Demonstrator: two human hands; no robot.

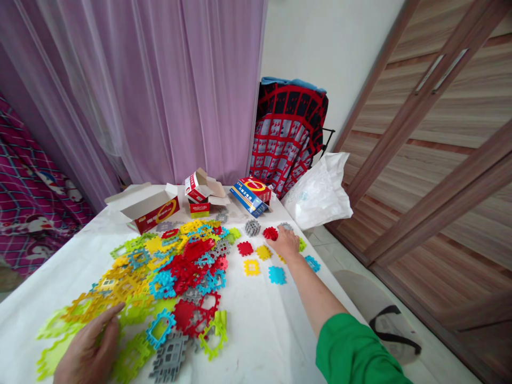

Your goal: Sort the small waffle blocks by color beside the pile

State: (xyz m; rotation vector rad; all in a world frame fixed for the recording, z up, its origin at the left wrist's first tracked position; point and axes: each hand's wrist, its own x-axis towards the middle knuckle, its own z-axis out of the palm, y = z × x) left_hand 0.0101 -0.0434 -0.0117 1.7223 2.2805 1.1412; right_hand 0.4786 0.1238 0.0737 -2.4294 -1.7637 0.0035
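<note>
Interlocking plastic building pieces in yellow, red, blue, green and grey lie in a big heap point(124, 282) over the left and middle of the table. My left hand point(90, 349) is low at the left, over green pieces; its index finger and thumb stretch out, and it holds nothing I can see. My right hand point(286, 244) reaches to the far right, thumb and fingers about a small red stack of pieces point(271, 233). Just past its fingertips lies a grey piece point(286, 226). A grey stack point(253, 228) stands to the left of the red one.
Nearer me are separate red point(245, 248), yellow point(252, 268) and blue point(277, 275) pieces, with another blue piece point(312, 263) at the table's right edge. Opened boxes point(154, 210) and a blue-and-red box point(250, 197) line the back. A white plastic bag point(320, 192) stands back right.
</note>
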